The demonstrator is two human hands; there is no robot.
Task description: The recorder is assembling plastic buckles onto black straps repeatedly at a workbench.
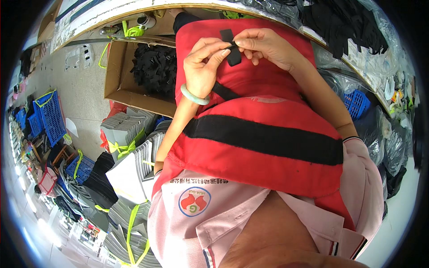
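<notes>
Over my red apron [254,85], both hands meet at a short black strap piece [234,59] with a rounded lower end. My left hand [201,64], with a pale green bangle [194,95] at its wrist, pinches the strap's middle between thumb and fingertips. From the other side my right hand [268,47] pinches at the same spot, its other fingers loosely curled. Something small and dark may sit between the fingertips, but the fingers hide it. The strap's two ends stick out above and below the grip.
At the left stands an open cardboard box [117,67] of black pieces [154,67]. Grey sheet stacks [129,127] tied with yellow-green ribbon lie nearer. A worktable's edge [111,18] curves along the far side, with black strips [348,24] at its right. Blue baskets [53,118] stand farther left.
</notes>
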